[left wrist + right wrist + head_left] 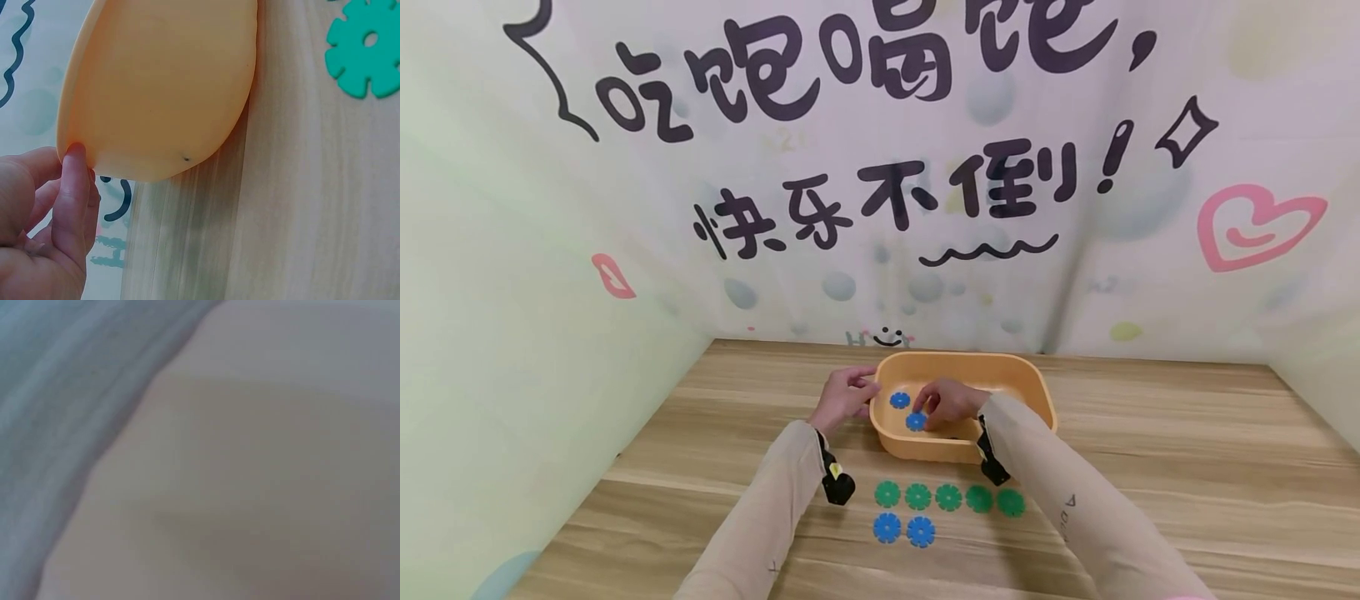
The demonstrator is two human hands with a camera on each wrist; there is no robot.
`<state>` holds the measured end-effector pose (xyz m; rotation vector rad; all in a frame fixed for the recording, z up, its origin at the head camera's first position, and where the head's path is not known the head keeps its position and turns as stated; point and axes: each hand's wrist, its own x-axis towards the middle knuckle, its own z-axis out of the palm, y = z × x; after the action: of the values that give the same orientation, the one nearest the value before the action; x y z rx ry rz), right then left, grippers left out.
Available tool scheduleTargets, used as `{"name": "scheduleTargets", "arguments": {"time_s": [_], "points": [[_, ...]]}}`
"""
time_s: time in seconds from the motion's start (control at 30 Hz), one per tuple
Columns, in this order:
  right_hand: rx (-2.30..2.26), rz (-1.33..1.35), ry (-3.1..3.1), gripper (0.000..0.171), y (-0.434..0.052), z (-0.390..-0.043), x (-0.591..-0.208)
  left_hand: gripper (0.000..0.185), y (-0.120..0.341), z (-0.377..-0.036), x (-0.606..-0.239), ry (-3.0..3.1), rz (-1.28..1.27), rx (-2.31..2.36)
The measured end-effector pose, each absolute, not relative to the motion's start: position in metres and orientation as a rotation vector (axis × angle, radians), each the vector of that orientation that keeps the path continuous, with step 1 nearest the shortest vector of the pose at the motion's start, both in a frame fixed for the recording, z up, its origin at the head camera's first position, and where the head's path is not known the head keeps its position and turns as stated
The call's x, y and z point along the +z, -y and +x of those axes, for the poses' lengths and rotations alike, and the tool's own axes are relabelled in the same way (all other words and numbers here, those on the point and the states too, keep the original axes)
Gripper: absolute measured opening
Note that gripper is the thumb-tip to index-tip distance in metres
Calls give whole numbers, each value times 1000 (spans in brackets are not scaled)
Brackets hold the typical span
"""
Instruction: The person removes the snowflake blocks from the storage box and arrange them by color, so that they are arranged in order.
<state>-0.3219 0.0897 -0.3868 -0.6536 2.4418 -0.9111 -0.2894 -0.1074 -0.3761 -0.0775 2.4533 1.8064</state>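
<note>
An orange plastic basin (925, 450) stands on the table, its rim gripped at the left end by my left hand (842, 396). In the left wrist view, the fingers (75, 187) of that hand are on the rim at a corner. Inside the basin my right hand (951, 400) is bent down, thumb and forefinger pinching the edge of a blue notched disc (915, 422). Another blue notched disc (899, 401) lies just behind it. The right wrist view is blurred and shows mostly a sleeve (75, 412) and a pale surface.
In front of the basin lies a row of several green notched discs (948, 497). Two blue notched discs, a left one (887, 527) and a right one (921, 531), lie below that row. A printed wall cloth (850, 317) hangs behind the wood-grain table (1187, 450).
</note>
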Motion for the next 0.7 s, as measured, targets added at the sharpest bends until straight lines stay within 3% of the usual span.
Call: {"name": "scheduleTargets", "arguments": {"time_s": [0.5,0.7], "points": [[-909,-773,-2410,21,-100,-333,-398,35,107,-289,-374,-2456,-75,1804],[-966,-689,-2449,8,-99,-316,-382,36,107,-290,-376,-2462,-98,1780]]}}
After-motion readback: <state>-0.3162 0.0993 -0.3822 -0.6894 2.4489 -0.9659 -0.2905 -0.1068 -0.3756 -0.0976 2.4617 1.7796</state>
